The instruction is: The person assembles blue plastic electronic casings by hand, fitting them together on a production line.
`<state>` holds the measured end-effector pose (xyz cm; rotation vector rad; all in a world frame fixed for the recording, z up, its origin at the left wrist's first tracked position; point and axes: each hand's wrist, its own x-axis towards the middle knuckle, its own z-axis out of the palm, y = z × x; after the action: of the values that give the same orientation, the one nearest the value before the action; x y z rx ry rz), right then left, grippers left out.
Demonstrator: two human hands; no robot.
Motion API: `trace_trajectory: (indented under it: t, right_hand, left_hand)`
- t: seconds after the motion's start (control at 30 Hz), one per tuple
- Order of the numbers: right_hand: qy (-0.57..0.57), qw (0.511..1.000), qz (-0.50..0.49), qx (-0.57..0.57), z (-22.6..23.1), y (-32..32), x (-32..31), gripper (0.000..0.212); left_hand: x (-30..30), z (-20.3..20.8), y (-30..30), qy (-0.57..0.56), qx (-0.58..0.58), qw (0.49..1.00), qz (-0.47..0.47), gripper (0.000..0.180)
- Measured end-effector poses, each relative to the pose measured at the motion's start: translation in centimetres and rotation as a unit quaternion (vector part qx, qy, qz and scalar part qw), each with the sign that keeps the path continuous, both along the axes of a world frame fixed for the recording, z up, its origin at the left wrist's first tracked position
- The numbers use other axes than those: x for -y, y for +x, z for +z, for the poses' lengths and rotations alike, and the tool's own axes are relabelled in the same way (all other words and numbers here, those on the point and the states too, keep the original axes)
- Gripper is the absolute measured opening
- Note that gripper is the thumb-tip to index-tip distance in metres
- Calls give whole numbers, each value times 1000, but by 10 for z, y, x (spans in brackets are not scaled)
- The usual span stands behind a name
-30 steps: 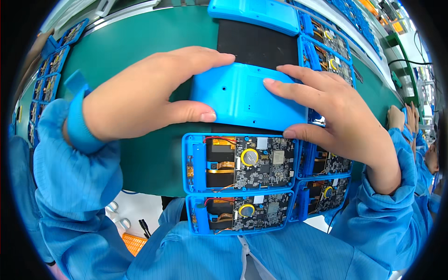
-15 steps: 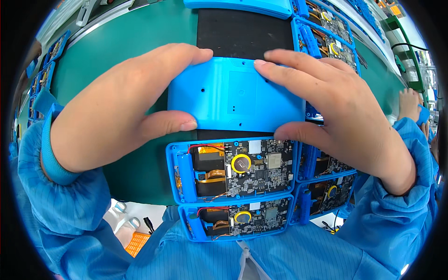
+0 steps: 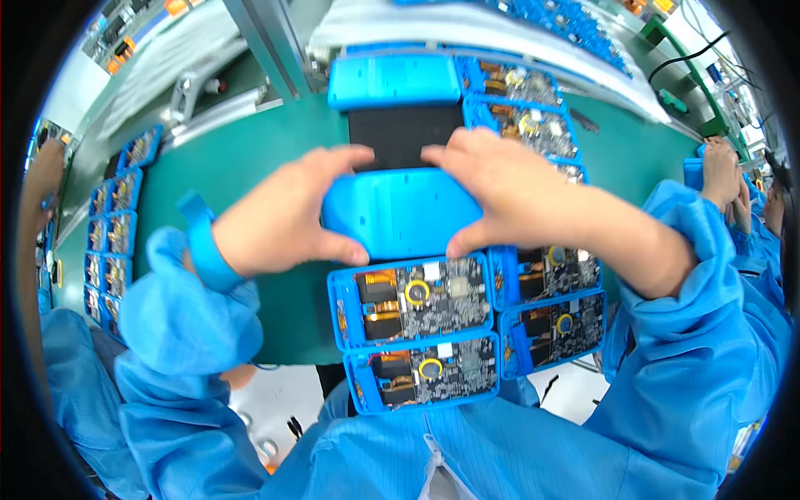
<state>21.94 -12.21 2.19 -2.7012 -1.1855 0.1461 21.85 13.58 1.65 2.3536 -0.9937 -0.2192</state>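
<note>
The left hand (image 3: 283, 215) comes in from the left, its fingers (image 3: 350, 156) stretched forward and rightward, its thumb (image 3: 343, 249) set apart nearer the body, making a wide C-shaped grip; the right hand (image 3: 504, 187), slightly blurred too, faces it with fingers and thumb pointing left, equally parted. Both arms are bent at the elbow; blue sleeves (image 3: 187, 321) are gathered up, baring the right forearm (image 3: 642, 233) above the wrist.
</note>
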Motion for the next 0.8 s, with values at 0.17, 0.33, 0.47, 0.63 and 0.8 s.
trace_trajectory:
  t: [0.17,0.33,0.47,0.63,0.8]
  right_hand:
    - [107,993,-25,-29,-1,-22,0,44]
    - [193,981,-6,18,-7,-44,-5,27]
    - [260,964,-6,57,-15,-53,-4,26]
    - [278,957,5,84,-17,-57,-1,28]
    - [211,970,4,-118,1,-41,19,32]
  left_hand:
    - [3,14,-27,-25,-9,998,50,59]
    - [-13,8,-47,-135,-99,984,52,44]
    - [-3,8,-61,-148,-79,983,75,37]
    - [-2,3,-60,-161,-10,986,45,37]
    - [-6,3,-62,-143,-21,987,69,37]
